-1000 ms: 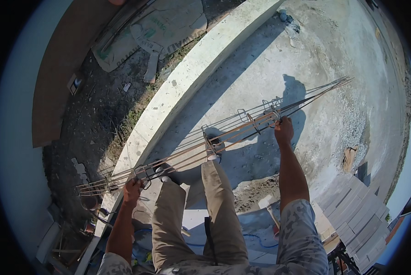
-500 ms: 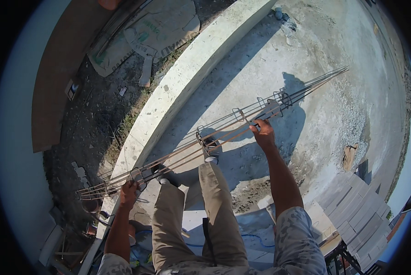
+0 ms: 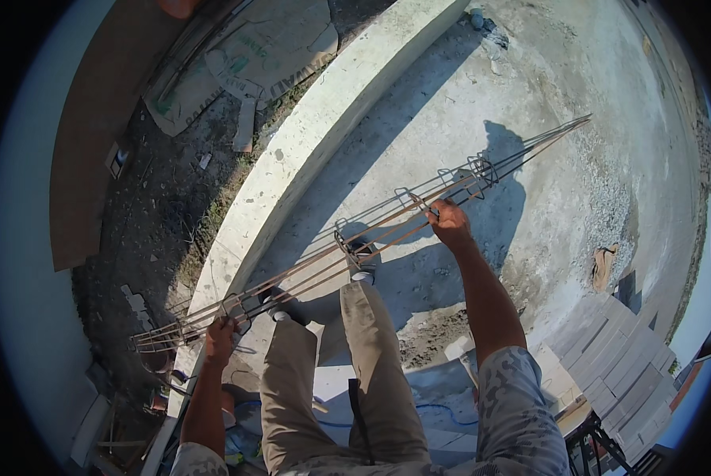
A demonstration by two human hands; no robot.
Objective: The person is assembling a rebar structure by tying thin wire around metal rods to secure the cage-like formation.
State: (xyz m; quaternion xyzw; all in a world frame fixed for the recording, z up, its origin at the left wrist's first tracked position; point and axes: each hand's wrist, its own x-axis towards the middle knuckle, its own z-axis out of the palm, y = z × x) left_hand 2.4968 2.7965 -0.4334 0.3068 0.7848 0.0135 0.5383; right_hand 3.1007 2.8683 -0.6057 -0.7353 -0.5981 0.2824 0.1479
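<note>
Rebar cage (image 3: 355,246), long and thin, hangs level in front of the person, above the concrete slab (image 3: 530,159). Right hand (image 3: 449,222) has slid along it toward the middle since a second ago, and now grips a bar tight. Left hand (image 3: 219,332) stays closed on the cage near its other end. Small wire ties on the cage are too tiny to make out. Legs in tan trousers (image 3: 347,381) hide the ground under the cage. Beside the cage runs a pale concrete kerb (image 3: 331,119). Past the kerb lies dirt with a paper sack (image 3: 252,55). Grey blocks (image 3: 617,357) sit stacked near the right arm.
</note>
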